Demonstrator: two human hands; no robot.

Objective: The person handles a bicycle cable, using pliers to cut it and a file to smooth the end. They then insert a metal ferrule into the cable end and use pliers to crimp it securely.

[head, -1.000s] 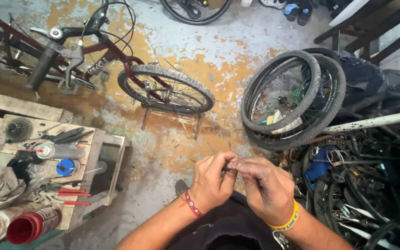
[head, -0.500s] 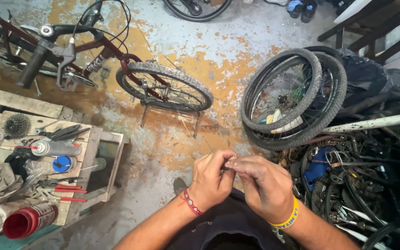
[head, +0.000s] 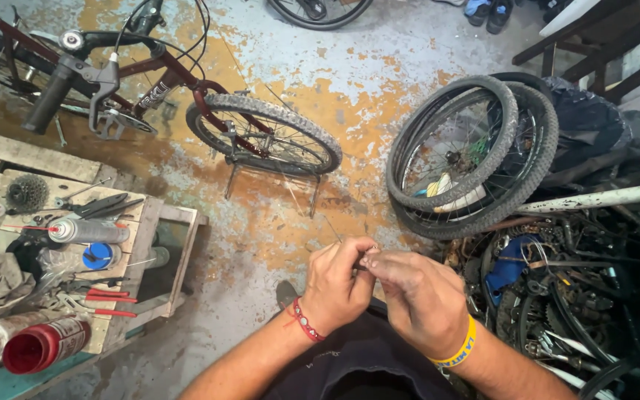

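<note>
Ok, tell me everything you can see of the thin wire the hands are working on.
The wire is a thin, pale, metal-looking strand, likely a bicycle cable. Its near end is pinched between the fingertips of the left hand and the right hand, which meet over it. From there it runs up and left over the floor toward the front wheel of the dark red bicycle. Its far end cannot be made out.

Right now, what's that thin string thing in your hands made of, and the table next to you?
The thin strand pinched between the left hand and right hand looks like bare metal wire or cable: grey, stiff, faintly shiny. The workbench seems raw, unpainted wood: pale planks with visible grain and grimy stains.
</note>
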